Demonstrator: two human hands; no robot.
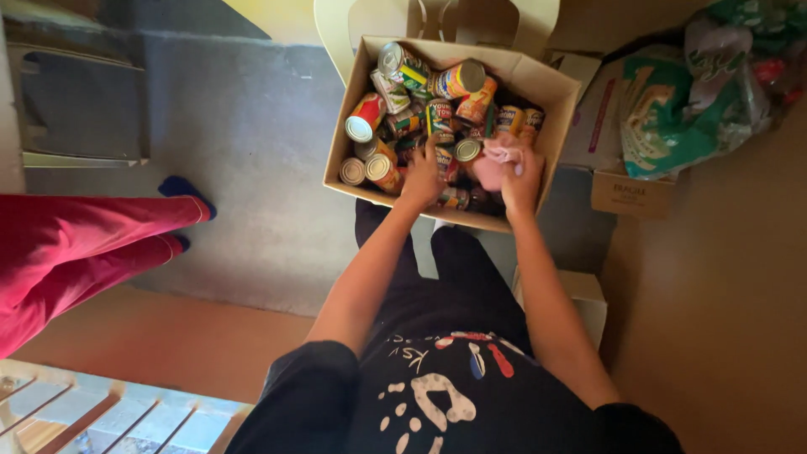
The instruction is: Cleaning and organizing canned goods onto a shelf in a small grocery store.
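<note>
while the left hand rests fingers-down on cans inside the cardboard box, the right hand clutches a pink cloth; wiping likely goes best one can at a time.

Domestic interior: grey concrete floor, cream plastic chair bearing an open cardboard box, bagged groceries alongside.

To your left: red trouser legs of another person, ending in blue socks.
To your right: green plastic bags piled over a smaller cardboard box.
Behind your carton: pale plastic chair.
Underfoot: grey floor.
</note>
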